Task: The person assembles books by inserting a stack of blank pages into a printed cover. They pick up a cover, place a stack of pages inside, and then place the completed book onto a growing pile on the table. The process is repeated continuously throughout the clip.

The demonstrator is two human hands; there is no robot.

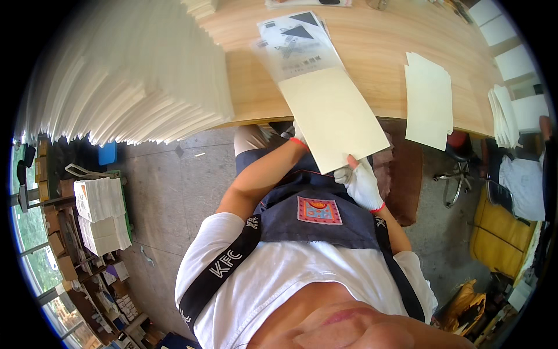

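A cream sheet of card (pixel 334 116) slants over the table's front edge, its near end above my lap. My right hand (pixel 361 183), in a white glove with a red cuff, pinches the near right corner. Its bare-tipped thumb lies on top and its fingers curl underneath. At the sheet's left edge is my left hand (pixel 299 134), also gloved with a red cuff. It grips that edge, though most of its fingers are hidden under the sheet. Printed sheets (pixel 296 43) with dark triangles and grey drawings lie on the table, partly covered by the cream sheet's far end.
A tall stack of cream sheets (pixel 139 87) fills the wooden table's left side (pixel 372 46). At the right, a fanned pile of cream sheets (pixel 429 99) overhangs the front edge. A wheeled stool (pixel 456 180) and a yellow seat (pixel 503 232) stand there. Bundled paper (pixel 102 212) stands left.
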